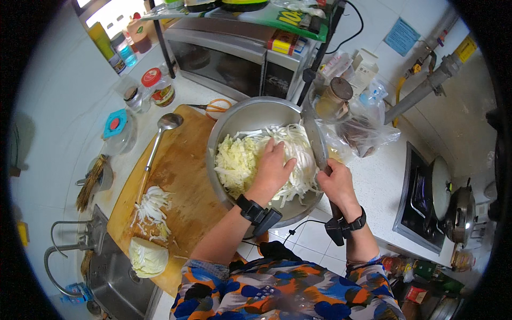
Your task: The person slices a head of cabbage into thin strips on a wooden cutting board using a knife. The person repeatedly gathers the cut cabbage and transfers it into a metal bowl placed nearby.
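A large stainless steel bowl [256, 106] holds shredded cabbage [236, 162], yellower on the left and whiter on the right. My left hand [274, 168] lies on the shreds with its fingers spread; whether any shreds are under the palm is hidden. In my right hand [340, 180] is the handle of a cleaver, its broad blade [315, 138] at the bowl's right rim. Left of the bowl, a wooden cutting board [188, 168] bears a cut piece of cabbage [148, 258], a small heap of white shreds [152, 208] and a metal ladle [170, 121].
Orange-handled scissors [218, 106] lie behind the board, before a microwave oven [220, 60]. A sink [116, 272] is at lower left. Jars [162, 92] line the back left. On the right are plastic bags [360, 132] and a gas stove [418, 200] with a pan.
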`<state>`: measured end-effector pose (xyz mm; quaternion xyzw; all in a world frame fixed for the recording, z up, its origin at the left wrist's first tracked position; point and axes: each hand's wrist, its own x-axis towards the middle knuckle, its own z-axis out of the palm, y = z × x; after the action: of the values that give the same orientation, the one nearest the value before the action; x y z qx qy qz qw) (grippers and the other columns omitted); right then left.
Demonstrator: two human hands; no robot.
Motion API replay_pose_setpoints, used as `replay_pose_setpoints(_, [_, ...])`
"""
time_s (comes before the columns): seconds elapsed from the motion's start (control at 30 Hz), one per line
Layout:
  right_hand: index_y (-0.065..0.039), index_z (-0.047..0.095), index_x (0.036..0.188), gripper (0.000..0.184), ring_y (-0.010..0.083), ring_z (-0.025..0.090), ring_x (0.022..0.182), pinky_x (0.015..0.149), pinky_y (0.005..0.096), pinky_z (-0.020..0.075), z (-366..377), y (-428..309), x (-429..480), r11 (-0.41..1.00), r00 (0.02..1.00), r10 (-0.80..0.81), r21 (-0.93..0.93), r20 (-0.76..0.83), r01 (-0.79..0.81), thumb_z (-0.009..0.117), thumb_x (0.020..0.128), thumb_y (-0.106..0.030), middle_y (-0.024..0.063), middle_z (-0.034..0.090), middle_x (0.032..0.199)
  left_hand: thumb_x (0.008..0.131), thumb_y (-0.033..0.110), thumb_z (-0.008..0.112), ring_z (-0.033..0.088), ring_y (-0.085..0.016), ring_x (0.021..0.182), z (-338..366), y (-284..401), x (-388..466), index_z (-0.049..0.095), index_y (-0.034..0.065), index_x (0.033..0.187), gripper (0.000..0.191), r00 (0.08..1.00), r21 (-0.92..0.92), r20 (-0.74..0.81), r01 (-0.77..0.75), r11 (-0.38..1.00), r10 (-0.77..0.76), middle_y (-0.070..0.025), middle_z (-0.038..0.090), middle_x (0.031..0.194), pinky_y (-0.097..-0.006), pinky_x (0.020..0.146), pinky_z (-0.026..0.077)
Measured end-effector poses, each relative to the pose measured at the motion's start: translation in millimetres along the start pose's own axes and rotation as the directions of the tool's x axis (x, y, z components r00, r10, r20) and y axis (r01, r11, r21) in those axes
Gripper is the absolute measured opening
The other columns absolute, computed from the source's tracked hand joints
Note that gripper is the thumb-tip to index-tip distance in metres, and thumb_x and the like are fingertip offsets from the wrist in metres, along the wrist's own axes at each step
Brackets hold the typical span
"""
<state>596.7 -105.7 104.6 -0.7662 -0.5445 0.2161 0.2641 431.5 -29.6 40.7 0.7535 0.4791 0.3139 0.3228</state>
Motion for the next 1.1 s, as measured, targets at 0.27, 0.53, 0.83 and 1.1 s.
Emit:
replay_pose_setpoints(0.27, [0.004,0.057,0.081,0.018,0.0357,0.059,0.062,0.060,0.0411,0.0453,4.5,7.2,1.6,0.992,0.997,0.077,0.096,0.031,-0.080,0.058,0.074,-0.013,0.0199,0.059,0.066,0.080,0.018,0.068,0.061,-0.033,0.088,-19.7,17.2,-48.4,0.064,0.0000,0.094,0.023,0.938,0.132,0.220,-0.302,0.944,0.269,-0.0151,0.061,0.101,-0.0422,0.076,0.049])
replay_pose_setpoints(0.53, [0.005,0.058,0.083,0.014,0.0188,0.054,0.052,0.050,0.0324,0.0429,11.0,17.4,7.4,0.997,0.999,0.041,0.071,0.020,-0.042,0.057,0.077,-0.008,0.0093,0.057,0.062,0.074,0.014,0.060,0.056,-0.021,0.087,-23.8,9.5,-112.3,0.061,0.0058,0.093,0.020,0.711,0.354,0.560,-0.670,0.652,0.426,-0.0046,0.057,0.087,-0.0334,0.070,0.042])
replay_pose_setpoints(0.83, [0.003,0.057,0.081,0.013,0.0192,0.054,0.052,0.050,0.0327,0.0434,18.8,8.3,10.5,0.998,0.999,0.022,0.058,0.048,-0.025,0.058,0.077,-0.009,0.0092,0.055,0.061,0.070,0.016,0.059,0.057,-0.022,0.076,-24.0,-7.2,-123.1,0.063,0.0087,0.075,0.009,0.862,0.502,0.317,-0.506,0.702,0.394,-0.0056,0.056,0.076,-0.0322,0.065,0.045])
replay_pose_setpoints(1.1, [0.006,0.060,0.087,0.022,0.0364,0.061,0.065,0.061,0.0408,0.0469,32.5,-9.6,9.0,1.000,0.997,0.008,0.030,0.076,-0.010,0.059,0.075,-0.012,0.0226,0.061,0.069,0.066,0.015,0.061,0.057,-0.024,0.078,-39.9,-16.4,-123.8,0.058,0.0074,0.076,0.013,0.897,0.485,0.277,-0.440,0.756,0.345,-0.0077,0.055,0.078,-0.0345,0.069,0.046])
